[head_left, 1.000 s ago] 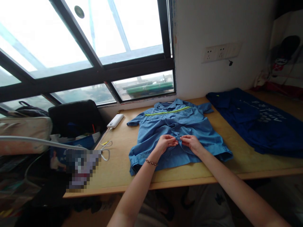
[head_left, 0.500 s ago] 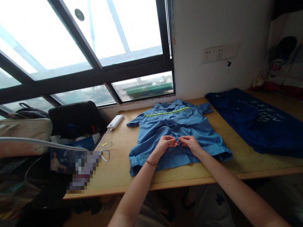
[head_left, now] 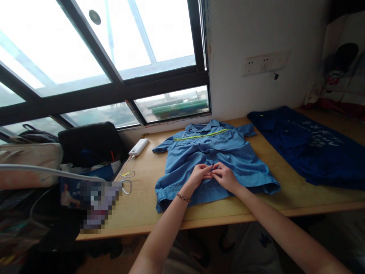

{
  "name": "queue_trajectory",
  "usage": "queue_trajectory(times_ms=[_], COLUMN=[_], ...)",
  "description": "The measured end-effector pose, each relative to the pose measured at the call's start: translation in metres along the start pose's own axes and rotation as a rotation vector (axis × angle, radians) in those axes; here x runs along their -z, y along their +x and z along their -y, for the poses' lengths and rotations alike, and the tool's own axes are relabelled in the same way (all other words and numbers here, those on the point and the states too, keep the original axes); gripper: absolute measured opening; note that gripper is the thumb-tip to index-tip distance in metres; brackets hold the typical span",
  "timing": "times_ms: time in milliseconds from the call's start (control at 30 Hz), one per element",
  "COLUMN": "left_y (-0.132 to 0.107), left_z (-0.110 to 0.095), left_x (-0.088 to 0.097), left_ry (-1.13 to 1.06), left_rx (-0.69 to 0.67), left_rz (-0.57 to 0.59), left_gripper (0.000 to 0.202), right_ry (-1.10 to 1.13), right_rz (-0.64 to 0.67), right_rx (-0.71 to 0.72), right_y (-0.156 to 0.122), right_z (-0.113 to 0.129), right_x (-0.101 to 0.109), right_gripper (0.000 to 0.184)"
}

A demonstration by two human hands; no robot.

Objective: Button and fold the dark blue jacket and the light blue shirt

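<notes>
A light blue short-sleeved shirt (head_left: 185, 167) lies face up on the wooden table (head_left: 137, 213), its collar toward the window and a yellow-green stripe across the chest. Low on the shirt's front opening, my left hand (head_left: 200, 175) pinches the cloth, a beaded bracelet on its wrist. My right hand (head_left: 224, 177) meets it there, fingertips closed on the same front edge. The fingers of both hands touch or nearly touch, and they hide the bit of cloth between them.
Dark blue clothing (head_left: 316, 152) with white print lies at the right. A white power bank (head_left: 139, 147) with a cable (head_left: 127, 186) sits left of the shirt. Beyond the table's left edge are a black chair back (head_left: 91, 140) and bags. A wall socket (head_left: 262, 62) is behind.
My right hand has shifted slightly left against my left hand, its fingers now more bent. The strip of front edge that hung below the fingers no longer shows. The shirt stays in place.
</notes>
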State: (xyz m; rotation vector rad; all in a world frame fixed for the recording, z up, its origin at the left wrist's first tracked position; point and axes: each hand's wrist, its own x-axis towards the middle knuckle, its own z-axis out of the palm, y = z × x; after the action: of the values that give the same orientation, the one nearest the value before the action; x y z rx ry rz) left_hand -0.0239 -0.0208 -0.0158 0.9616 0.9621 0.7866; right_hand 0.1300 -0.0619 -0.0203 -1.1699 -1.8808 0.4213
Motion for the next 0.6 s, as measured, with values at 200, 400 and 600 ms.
queue_trajectory(times_ms=[200,400,600], left_y=[0.0013,0.0023,0.0012], left_z=[-0.0005,-0.0023,-0.0029], left_x=[0.0009,0.0033,0.0022], left_ry=[-0.088,-0.197,-0.225], left_rx=[0.007,0.028,0.017], left_rz=[-0.029,-0.058,-0.077], left_gripper=[0.018,0.014,0.014], right_ry=[-0.136,-0.14,-0.112], right_rz=[-0.01,-0.056,-0.095], right_rx=[0.091,0.114,0.106], right_y=[-0.0005,-0.0008,-0.0009], right_z=[0.004,0.0048,0.0058], right_x=[0.0011,0.0,-0.0001], right_gripper=[0.017,0.017,0.018])
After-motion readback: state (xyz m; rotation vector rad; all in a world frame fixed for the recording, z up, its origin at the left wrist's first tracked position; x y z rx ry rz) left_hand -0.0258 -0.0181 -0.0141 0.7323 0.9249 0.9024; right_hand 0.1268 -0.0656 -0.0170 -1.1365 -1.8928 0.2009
